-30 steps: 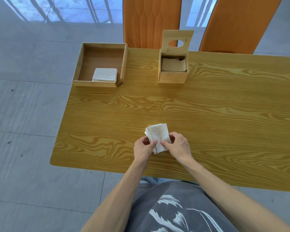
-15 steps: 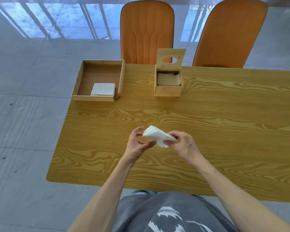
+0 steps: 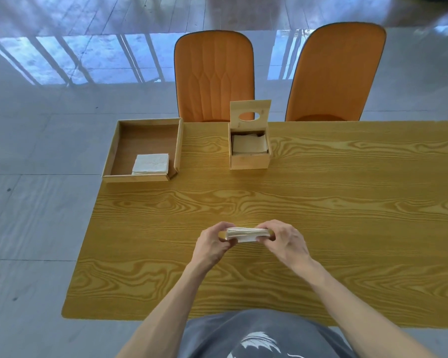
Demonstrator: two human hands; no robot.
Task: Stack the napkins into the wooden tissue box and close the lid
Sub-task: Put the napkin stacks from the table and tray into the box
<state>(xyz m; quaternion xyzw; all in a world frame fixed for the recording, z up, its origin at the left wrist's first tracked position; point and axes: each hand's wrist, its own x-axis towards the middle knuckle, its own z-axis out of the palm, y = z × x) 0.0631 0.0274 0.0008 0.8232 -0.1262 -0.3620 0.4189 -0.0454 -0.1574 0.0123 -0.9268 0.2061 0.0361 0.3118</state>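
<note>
Wood-grain table [image 3: 321,202] filling centre and right of frame, left edge slanting from upper centre-left down to lower left, near edge crossing the lower third; grey tiled floor [image 3: 36,228] beyond the left edge and along the top, with window reflections. Two orange chairs [image 3: 214,76] [image 3: 334,73] pushed against the far edge, upper centre and upper right. Shallow wooden tray [image 3: 142,178] at the far left corner of the table, its left wall overhanging or flush with the table edge (cannot tell which); small stack of white napkins in tray [image 3: 151,164] lodged in its near right corner, rest of the tray floor bare. Wooden tissue box [image 3: 248,161] just right of the tray, apart from it, near the far edge; hinged lid [image 3: 250,111] standing upright at the back, oval slot visible; napkins in box [image 3: 248,144] lying flat below the rim. Broad bare stretch of tabletop between box and hands, and to the right of both. Left hand [image 3: 212,244] and right hand [image 3: 285,241] in lower centre, over the near part of the table, well apart from box and tray. Held napkin stack [image 3: 246,234] seen edge-on, level, pinched at its left end by the left fingers and thumb and at its right end by the right fingers, both sets curled narrowly around the stack. Contact between stack and tabletop not determinable. Grey printed shirt [image 3: 256,337] at bottom centre.
</note>
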